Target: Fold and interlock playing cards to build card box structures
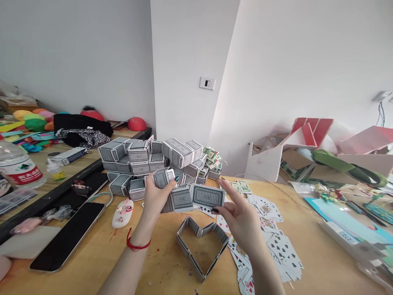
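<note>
My left hand (153, 194) is closed around one end of a linked strip of folded playing cards (183, 198), its thumb pressed on a bent card at the top. The strip is held up above the table with its patterned grey backs toward me. At its right end, my right hand (241, 217) pinches the last card (208, 196) between thumb and fingers. Below, on the table, stands a heart-shaped frame (188, 256) made of joined folded cards. Behind my hands rises a pile of folded-card blocks (139, 152), partly hidden by my left hand.
Loose playing cards (284, 250) lie spread on the right of the wooden table (159, 262). To the left are a white mouse (123, 213), a black phone (69, 235) and a water bottle (21, 168). Green folded cards (211, 155) sit behind. A white power strip (353, 241) is far right.
</note>
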A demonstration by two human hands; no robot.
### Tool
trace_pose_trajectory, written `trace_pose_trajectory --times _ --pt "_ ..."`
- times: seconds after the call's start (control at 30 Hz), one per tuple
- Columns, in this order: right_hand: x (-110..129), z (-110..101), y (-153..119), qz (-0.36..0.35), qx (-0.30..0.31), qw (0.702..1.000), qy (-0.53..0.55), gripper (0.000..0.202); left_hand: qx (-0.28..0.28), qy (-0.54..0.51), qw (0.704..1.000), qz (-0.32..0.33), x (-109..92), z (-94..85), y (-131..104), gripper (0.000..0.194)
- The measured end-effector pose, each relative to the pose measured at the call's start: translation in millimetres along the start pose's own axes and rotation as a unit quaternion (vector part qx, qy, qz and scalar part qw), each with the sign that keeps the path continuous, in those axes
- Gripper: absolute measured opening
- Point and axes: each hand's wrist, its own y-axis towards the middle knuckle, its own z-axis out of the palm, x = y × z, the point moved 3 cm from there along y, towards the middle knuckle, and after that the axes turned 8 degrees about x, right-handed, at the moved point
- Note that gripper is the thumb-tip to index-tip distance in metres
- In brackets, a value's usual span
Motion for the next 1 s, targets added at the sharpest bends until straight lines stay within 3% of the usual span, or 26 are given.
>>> trace_pose_trajectory --times 0.13,0.23,0.53,0.73,0.9,1.0 --pt "-12.0 2.6 7.5 0.025 0.035 0.994 0.1 0.052 -0.017 0.101 0.994 0.032 -3.0 -4.1 -0.1 0.066" --pt "-20.3 1.6 11.5 0.045 0.052 0.991 0.116 0.05 -0.024 0.143 0.989 0.031 -8.2 -4.4 -2.5 0.07" --pt "-28.3 -1.8 16.4 0.048 0.066 0.992 0.093 0.041 -0.026 0.164 0.985 0.052 -15.8 2.7 -8.4 0.066" --pt "-27.9 -2.4 14.9 0.039 0.052 0.998 -0.004 0.033 0.005 0.248 0.967 0.062 -18.3 8.6 -13.8 0.066" --pt "-28.5 2.3 20.1 0.031 0.065 0.997 0.04 0.034 0.022 0.23 0.97 0.073 -16.2 11.2 -13.6 0.069" --pt "-38.0 -0.9 26.1 0.038 0.068 0.992 0.098 0.037 0.079 0.094 0.992 0.017 -15.3 10.7 -11.5 0.076"
